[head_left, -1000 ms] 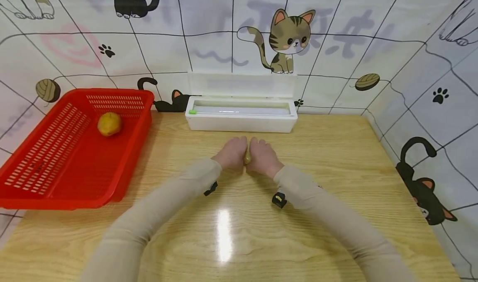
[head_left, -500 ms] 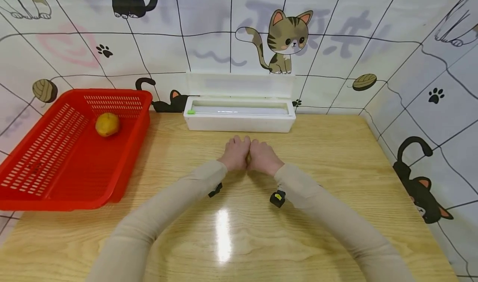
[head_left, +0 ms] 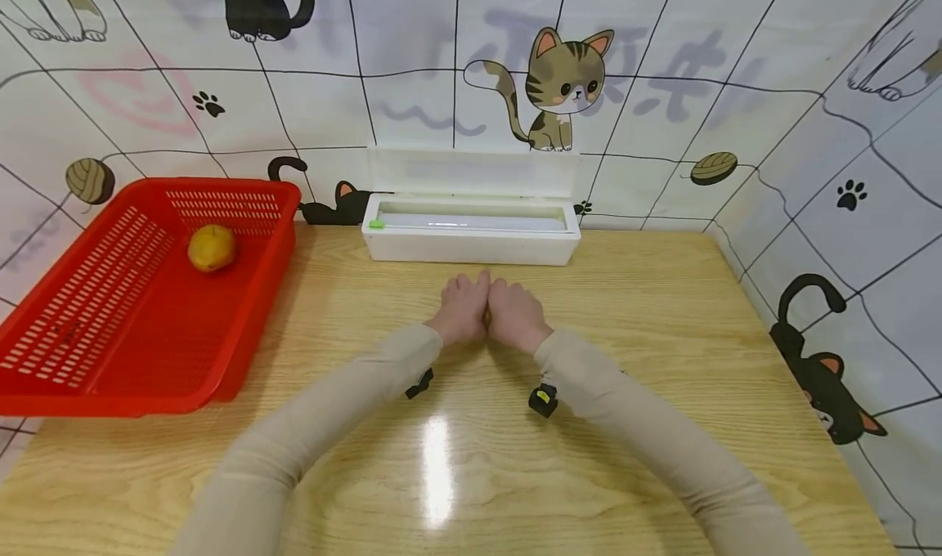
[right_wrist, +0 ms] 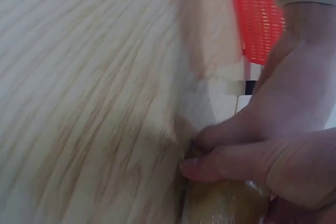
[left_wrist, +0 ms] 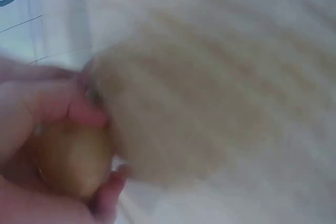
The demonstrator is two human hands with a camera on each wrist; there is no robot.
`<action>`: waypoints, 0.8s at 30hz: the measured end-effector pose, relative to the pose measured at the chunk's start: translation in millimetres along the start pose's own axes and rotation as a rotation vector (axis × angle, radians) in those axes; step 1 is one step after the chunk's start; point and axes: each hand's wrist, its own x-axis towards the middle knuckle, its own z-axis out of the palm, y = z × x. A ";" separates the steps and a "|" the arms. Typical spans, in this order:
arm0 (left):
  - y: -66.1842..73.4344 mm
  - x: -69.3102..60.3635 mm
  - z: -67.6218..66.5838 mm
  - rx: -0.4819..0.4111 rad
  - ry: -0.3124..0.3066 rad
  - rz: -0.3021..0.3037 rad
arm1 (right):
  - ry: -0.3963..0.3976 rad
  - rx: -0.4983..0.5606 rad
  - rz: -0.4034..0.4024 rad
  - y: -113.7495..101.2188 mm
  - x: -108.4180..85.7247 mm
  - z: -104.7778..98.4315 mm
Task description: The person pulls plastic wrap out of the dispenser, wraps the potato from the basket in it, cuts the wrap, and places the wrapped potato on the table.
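Note:
Close together over the middle of the table [head_left: 625,286], my left hand [head_left: 462,309] and right hand [head_left: 517,316] grip one yellow-brown, pear-like fruit. Only a sliver of it shows between them in the head view. The left wrist view shows the rounded fruit [left_wrist: 76,158] with left fingers and thumb curled about it. In the right wrist view, shiny clear film covers the fruit [right_wrist: 226,203], and the right thumb presses at its edge. Just beyond the hands stands a white cling film dispenser [head_left: 471,249], its lid [head_left: 471,173] raised and a roll inside.
At the left a red slatted plastic basket [head_left: 243,335] holds one yellow fruit [head_left: 212,248]. A green slider [head_left: 377,224] sits at the dispenser's left end. Cat-patterned sheeting [head_left: 412,106] covers the walls behind and to the right.
The hands have drawn closer together around the fruit, hiding most of what showed between them. My left hand has shifted slightly right. Basket and dispenser stay put.

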 end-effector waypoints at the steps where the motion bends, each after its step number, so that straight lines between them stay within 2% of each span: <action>1: -2.2 -0.6 -1.6 -0.040 -0.010 0.003 | -0.006 -0.007 0.014 -0.8 0.0 0.7; 4: -10.0 -1.3 -4.2 -0.113 -0.046 0.023 | -0.022 -0.021 0.029 -1.6 0.3 2.1; 7: -17.6 0.8 -0.6 -0.110 -0.049 0.082 | -0.052 -0.050 -0.029 3.4 4.2 0.8; 10: -20.8 4.7 5.2 -0.091 -0.029 0.146 | -0.096 -0.038 -0.201 18.2 15.6 -2.3; 13: -18.6 8.2 6.4 -0.117 -0.022 0.148 | -0.141 0.023 -0.370 34.9 28.9 -3.2; 15: -16.9 9.7 5.4 -0.124 -0.041 0.140 | -0.169 0.065 -0.442 42.0 33.9 -2.5; 18: -17.2 9.5 3.0 -0.148 -0.057 0.133 | -0.167 0.100 -0.492 43.5 36.0 -0.8; 20: -19.2 7.9 1.5 -0.183 -0.055 0.133 | -0.138 0.106 -0.511 42.5 35.4 1.7; 22: -21.7 5.5 -0.1 -0.237 -0.054 0.117 | -0.103 0.114 -0.477 40.1 32.1 4.3; 24: -23.5 3.2 -1.9 -0.251 -0.066 0.102 | -0.047 0.080 -0.403 36.6 26.1 6.8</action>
